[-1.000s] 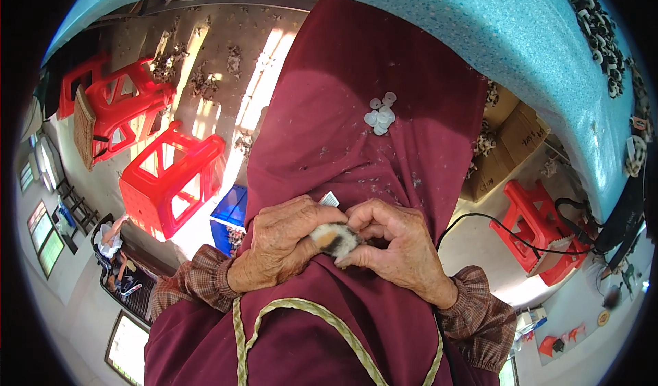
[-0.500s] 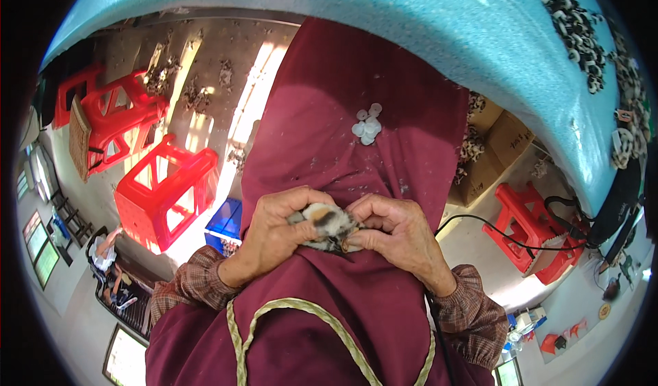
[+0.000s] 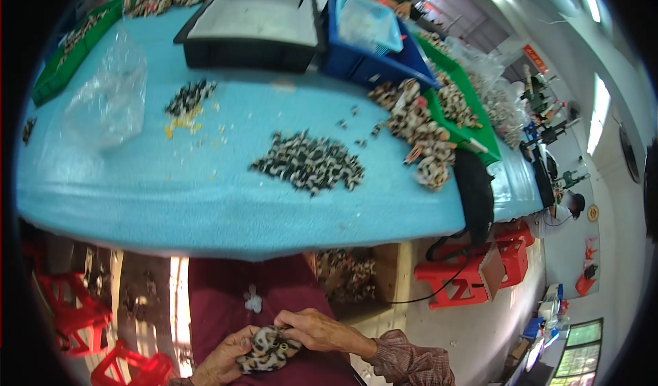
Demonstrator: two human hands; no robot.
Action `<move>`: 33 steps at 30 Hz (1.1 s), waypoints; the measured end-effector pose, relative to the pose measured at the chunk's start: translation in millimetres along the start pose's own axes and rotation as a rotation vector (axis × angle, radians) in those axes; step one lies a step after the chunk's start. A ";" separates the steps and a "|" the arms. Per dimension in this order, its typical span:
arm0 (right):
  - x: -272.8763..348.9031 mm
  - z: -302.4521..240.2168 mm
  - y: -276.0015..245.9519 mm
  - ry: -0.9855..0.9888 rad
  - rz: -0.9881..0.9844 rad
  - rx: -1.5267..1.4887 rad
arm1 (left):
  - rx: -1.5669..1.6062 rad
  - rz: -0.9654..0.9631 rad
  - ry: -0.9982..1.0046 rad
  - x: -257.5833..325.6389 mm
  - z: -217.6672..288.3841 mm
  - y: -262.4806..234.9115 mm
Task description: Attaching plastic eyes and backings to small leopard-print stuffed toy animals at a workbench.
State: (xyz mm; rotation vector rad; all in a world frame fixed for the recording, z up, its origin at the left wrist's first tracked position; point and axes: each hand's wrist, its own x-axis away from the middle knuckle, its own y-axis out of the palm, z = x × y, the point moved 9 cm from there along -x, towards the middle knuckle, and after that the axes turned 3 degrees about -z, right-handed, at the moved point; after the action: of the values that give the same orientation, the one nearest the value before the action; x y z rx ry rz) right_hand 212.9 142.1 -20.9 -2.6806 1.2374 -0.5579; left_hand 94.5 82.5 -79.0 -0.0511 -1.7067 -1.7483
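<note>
Head view: both hands [image 3: 274,348] pinching spotted fabric piece [image 3: 269,350] over lap; blue table [image 3: 137,201] edge above, beads heap [image 3: 312,161] beyond.

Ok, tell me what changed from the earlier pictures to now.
The view tipped up: the blue table with its piles of small pieces now fills the picture, and the hands sit low. Unchanged: left hand and right hand together grip the small spotted piece over the maroon lap.

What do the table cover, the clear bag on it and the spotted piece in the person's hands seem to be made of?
Table cover: probably soft foam or felt sheet, matte turquoise, with a faintly pitted surface.
Clear bag: thin plastic film, glossy, crinkled and see-through.
Spotted piece, held between left hand and right hand: seemingly plush fabric, with a fuzzy, dull look; too small to be sure.
</note>
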 end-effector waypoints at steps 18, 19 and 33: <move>184.0 -8.5 -459.7 -0.196 1.507 -0.141 | -0.349 -0.024 0.148 -18.3 13.2 -7.5; 156.4 -11.7 -451.6 -0.189 1.428 -0.104 | -0.349 0.010 0.150 -16.4 13.3 -12.1; -23.2 -10.0 -423.4 0.499 0.863 1.343 | -0.419 0.066 0.170 -17.0 21.1 -10.6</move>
State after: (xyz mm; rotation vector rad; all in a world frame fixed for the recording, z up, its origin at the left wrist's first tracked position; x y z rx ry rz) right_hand 494.2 436.4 98.0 -0.8434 1.2299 -1.2742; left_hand 93.4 107.7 -93.3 -0.1387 -1.1861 -1.9718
